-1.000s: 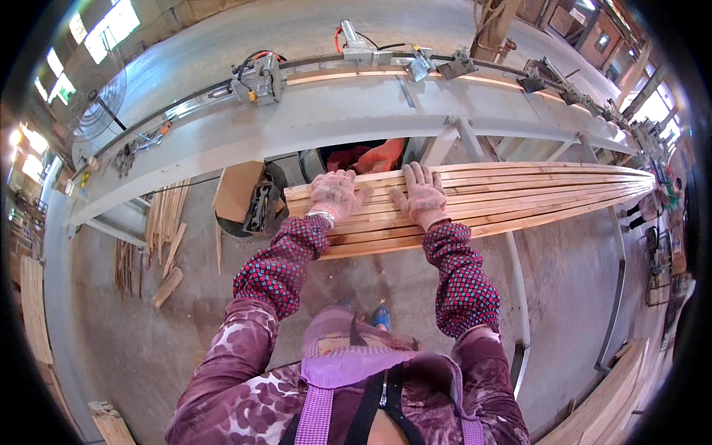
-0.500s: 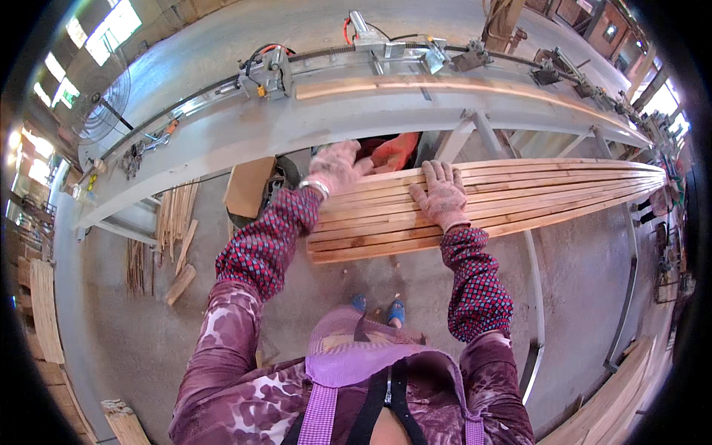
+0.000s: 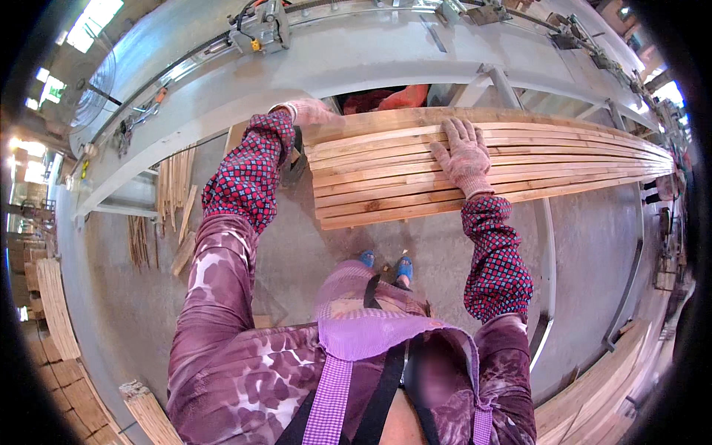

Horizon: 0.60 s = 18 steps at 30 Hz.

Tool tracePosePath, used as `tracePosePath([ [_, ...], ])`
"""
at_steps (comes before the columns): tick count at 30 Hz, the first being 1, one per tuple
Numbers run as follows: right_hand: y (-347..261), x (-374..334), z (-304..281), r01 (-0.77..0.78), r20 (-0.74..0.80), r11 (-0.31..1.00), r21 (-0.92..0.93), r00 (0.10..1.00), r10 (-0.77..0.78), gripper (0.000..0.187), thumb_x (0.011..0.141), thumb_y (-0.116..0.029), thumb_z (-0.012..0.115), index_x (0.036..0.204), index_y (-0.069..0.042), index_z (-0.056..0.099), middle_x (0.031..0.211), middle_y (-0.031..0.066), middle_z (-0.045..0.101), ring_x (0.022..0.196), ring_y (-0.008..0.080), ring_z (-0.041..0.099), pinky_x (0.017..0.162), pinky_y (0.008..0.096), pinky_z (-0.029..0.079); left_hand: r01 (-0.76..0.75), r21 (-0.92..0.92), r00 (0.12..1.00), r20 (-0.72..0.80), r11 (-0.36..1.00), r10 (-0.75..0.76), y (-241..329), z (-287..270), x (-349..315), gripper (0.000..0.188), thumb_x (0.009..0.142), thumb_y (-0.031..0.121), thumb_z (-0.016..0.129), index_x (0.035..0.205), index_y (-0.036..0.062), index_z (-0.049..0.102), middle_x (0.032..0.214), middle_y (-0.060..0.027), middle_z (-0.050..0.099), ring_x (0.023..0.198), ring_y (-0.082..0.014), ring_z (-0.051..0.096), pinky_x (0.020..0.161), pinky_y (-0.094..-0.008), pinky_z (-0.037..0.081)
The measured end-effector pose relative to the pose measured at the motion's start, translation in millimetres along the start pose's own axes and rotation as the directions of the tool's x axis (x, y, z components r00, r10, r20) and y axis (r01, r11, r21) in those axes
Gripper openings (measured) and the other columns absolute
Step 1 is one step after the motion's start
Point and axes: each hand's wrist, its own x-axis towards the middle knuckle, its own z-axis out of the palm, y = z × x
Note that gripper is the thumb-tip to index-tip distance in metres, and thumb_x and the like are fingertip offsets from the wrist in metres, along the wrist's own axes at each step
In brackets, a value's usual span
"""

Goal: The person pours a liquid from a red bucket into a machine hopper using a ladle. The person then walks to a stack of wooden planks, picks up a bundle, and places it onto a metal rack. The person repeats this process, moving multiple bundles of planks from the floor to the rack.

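A stack of long, narrow wooden boards (image 3: 393,169) lies side by side in front of me, fanning away to the right. My right hand (image 3: 463,157), in a pinkish work glove, lies flat on top with its fingers stretched out. At the far left corner, my gloved left hand (image 3: 313,113) is closed round the end of a wider board (image 3: 371,122) along the stack's far side. The fingertips of that hand are partly hidden.
Behind the stack runs a long grey metal bench (image 3: 356,67) with clamp fixtures (image 3: 259,30) along its far rail. Pliers and other tools (image 3: 144,111) lie at its left. Wood strips (image 3: 176,182) lean below; a fan (image 3: 96,89) stands far left. Another person (image 3: 662,187) is at the far right.
The board that lay on the bench is gone from there, and a wider board now lies along the stack's far edge. My left hand has moved left to its end. My right hand stays flat.
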Motion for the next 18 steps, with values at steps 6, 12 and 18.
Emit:
tracePosePath([
  [6, -5.1, 1.6, -3.3, -0.012, 0.016, 0.999, 0.031, 1.0, 0.011, 0.066, 0.094, -0.053, 0.049, 0.143, -0.01, 0.045, 0.15, 0.0103, 0.043, 0.142, 0.0288, 0.032, 0.12, 0.0449, 0.018, -0.038, -0.123, 0.999, 0.019, 0.992, 0.041, -8.5, 33.1, 0.6, 0.063, 0.085, 0.062, 0.058, 0.118, 0.0096, 0.07, 0.114, -0.0131, 0.069, 0.104, -0.0275, 0.065, 0.093, -0.0382, 0.048],
  [12, 4.3, -4.8, -5.9, -0.013, -0.074, 0.999, 0.051, 0.997, 0.016, 0.063, 0.093, -0.052, 0.051, 0.139, -0.009, 0.05, 0.146, 0.0122, 0.047, 0.14, 0.0295, 0.037, 0.118, 0.0453, 0.022, -0.038, -0.048, 0.976, -0.215, 0.998, 0.027, 53.0, 26.0, -57.5, 0.059, 0.083, 0.059, 0.059, 0.11, 0.0083, 0.069, 0.106, -0.019, 0.069, 0.104, -0.0351, 0.064, 0.09, -0.0424, 0.049],
  [18, 14.9, -3.6, -10.9, 0.1, -0.359, 0.981, 0.164, 0.933, -0.035, 0.041, 0.086, -0.041, 0.062, 0.111, -0.009, 0.065, 0.12, 0.0107, 0.063, 0.117, 0.0281, 0.056, 0.104, 0.044, 0.041, -0.124, 0.011, 0.853, -0.51, 0.992, 0.112, 47.7, 56.6, -53.4, 0.058, 0.096, 0.053, 0.037, 0.122, 0.008, 0.063, 0.12, -0.021, 0.064, 0.115, -0.0386, 0.058, 0.099, -0.0471, 0.043],
])
